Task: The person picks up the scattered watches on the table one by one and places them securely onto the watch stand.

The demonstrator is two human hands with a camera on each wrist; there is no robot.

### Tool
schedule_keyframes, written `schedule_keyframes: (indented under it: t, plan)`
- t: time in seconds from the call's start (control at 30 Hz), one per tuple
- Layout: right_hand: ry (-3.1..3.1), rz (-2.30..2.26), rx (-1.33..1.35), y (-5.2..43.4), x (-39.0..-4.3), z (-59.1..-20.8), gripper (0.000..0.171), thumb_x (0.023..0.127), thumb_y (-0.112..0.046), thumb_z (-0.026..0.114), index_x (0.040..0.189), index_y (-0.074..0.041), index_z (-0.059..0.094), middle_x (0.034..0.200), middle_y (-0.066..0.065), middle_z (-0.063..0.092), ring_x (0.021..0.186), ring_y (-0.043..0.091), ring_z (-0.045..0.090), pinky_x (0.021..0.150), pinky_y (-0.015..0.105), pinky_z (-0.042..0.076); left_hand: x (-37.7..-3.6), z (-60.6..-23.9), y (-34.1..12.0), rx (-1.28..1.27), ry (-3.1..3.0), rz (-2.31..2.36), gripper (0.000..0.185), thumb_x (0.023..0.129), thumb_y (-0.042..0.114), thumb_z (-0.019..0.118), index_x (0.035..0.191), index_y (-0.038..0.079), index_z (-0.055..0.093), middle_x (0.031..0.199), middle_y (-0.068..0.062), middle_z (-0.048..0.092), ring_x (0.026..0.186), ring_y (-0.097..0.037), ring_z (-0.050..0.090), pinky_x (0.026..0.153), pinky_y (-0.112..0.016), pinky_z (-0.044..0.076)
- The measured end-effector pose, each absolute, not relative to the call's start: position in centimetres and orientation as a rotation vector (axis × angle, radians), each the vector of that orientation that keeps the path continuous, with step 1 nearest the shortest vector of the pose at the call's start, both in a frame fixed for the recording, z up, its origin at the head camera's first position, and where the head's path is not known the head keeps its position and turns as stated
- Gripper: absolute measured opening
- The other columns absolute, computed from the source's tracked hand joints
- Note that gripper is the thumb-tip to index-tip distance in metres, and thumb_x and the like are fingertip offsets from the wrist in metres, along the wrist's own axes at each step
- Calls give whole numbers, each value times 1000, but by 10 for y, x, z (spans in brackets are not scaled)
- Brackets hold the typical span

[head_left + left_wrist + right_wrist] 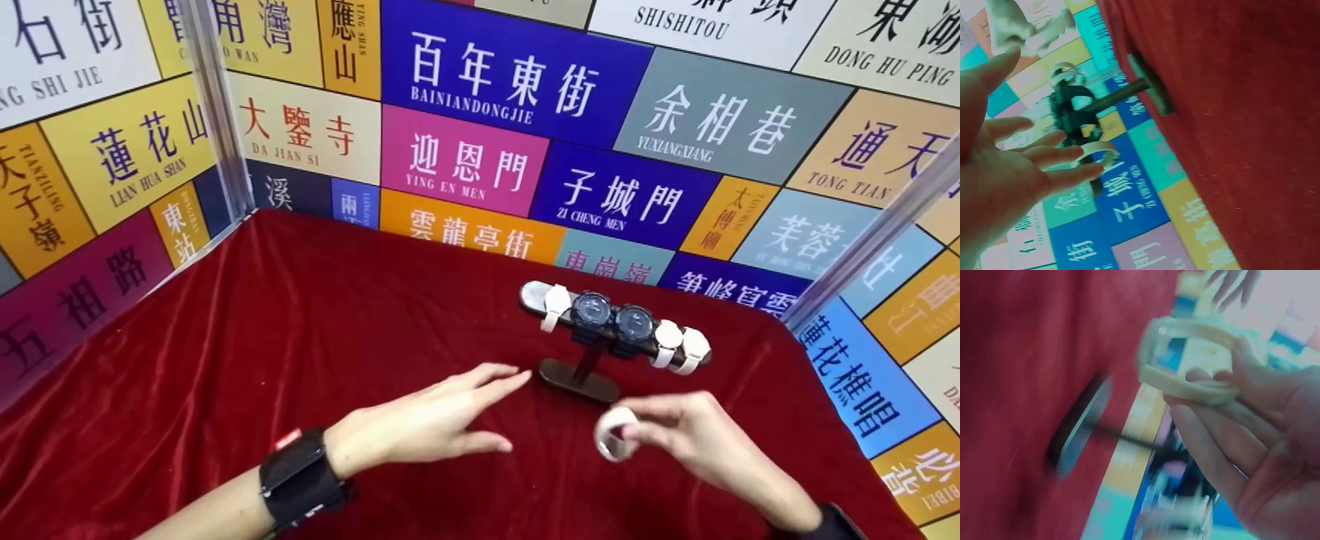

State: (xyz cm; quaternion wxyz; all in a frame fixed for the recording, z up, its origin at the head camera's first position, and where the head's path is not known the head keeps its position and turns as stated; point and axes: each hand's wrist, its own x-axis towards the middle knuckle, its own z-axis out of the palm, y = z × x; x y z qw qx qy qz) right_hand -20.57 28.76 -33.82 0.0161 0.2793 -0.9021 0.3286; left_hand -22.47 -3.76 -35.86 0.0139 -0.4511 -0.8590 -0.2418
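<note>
My right hand (686, 435) pinches a white wristwatch (613, 435) by its strap, held in front of the watch stand (577, 381). In the right wrist view the watch (1185, 388) forms a closed loop between thumb and fingers. My left hand (424, 424) holds nothing; its fingers are spread and reach toward the stand's base. On the stand's bar sit a white watch (557, 301) at the left end, a dark watch (592, 308), another dark watch (634, 323), and two white watches (668, 335) at the right end.
Dark red cloth (300, 330) covers the table, with folds at the left. Panels with coloured street-name signs (517, 75) rise behind and on both sides. Clear corner posts (225, 112) stand where the panels meet. A black band (304, 480) wraps the left wrist.
</note>
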Motion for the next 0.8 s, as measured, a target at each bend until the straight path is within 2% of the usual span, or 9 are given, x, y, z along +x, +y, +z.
schedule_keyframes:
  t: [0.07, 0.17, 0.27, 0.37, 0.5, 0.57, 0.8]
  plan:
    - [-2761, 1229, 822, 273, -207, -327, 22, 82, -19, 66, 103, -12, 70, 81, 1, 72, 70, 11, 67, 64, 24, 55, -223, -352, -34, -1416, -2582, -779, 72, 88, 50, 49, 147, 24, 17, 145, -4, 31, 116, -16, 51, 97, -30, 45]
    - [-2630, 1515, 885, 257, -210, -312, 22, 85, -6, 61, 106, 0, 67, 85, 11, 72, 71, 19, 68, 63, 31, 56, -219, -341, -27, -1423, -2427, -777, 72, 88, 46, 51, 147, 23, 17, 145, -2, 30, 113, -14, 52, 94, -28, 47]
    - [-2452, 1752, 1025, 246, -210, -300, 22, 87, 7, 53, 106, 10, 63, 88, 19, 69, 73, 24, 68, 64, 33, 56, -216, -332, -19, -1414, -2253, -718, 75, 86, 42, 57, 147, 17, 21, 147, -4, 28, 122, -14, 47, 96, -28, 45]
    - [-2293, 1952, 1094, 240, -207, -290, 22, 87, 11, 48, 106, 16, 59, 88, 23, 68, 74, 25, 68, 65, 33, 56, -212, -324, -11, -1371, -2093, -655, 79, 83, 41, 63, 146, 14, 23, 148, -6, 26, 128, -15, 41, 99, -27, 43]
    - [-2134, 2143, 1068, 235, -202, -281, 24, 88, 7, 48, 109, 16, 58, 90, 17, 69, 74, 21, 68, 66, 32, 56, -207, -317, -2, -1303, -1855, -573, 75, 82, 42, 64, 141, 8, 32, 146, -13, 31, 128, -19, 40, 104, -27, 38]
    - [-2070, 2237, 1060, 233, -199, -277, 26, 90, 3, 48, 112, 13, 58, 93, 12, 69, 76, 20, 67, 68, 31, 56, -206, -315, 2, -1276, -1747, -546, 71, 82, 42, 64, 138, 6, 37, 142, -16, 35, 128, -21, 40, 106, -27, 36]
    - [-1936, 2390, 1264, 228, -200, -275, 32, 95, -3, 38, 119, 12, 53, 107, 13, 64, 86, 20, 66, 74, 31, 55, -206, -308, 12, -1247, -1519, -567, 54, 83, 28, 66, 125, -2, 52, 129, -17, 53, 124, -25, 48, 106, -29, 38]
